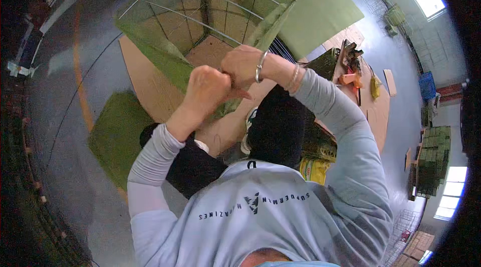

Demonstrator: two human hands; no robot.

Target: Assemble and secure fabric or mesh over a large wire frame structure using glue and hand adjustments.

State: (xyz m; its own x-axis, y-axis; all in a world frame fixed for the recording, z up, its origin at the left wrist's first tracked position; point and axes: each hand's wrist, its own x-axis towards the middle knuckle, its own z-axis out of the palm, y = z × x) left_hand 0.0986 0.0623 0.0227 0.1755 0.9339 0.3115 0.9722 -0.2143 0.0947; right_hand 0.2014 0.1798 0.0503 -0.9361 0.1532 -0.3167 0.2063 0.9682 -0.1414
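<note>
Down through the head view, we see our left hand (208, 89) closed in a fist and our right hand (244, 65) curled tight just beside it, both pinching at the near lower edge of a wire frame box (210, 11) covered in green mesh. What the fingers grip is too small to tell, perhaps a wire tie. We judge the box largely formed: its sides stand up, with this near corner left to fasten. It rests on a brown cardboard sheet (145, 84) on the grey floor (65, 116). A green mat (117, 134) lies near left, a green sheet (320, 14) far right, tools (350, 66) at right. Open floor spreads left.
</note>
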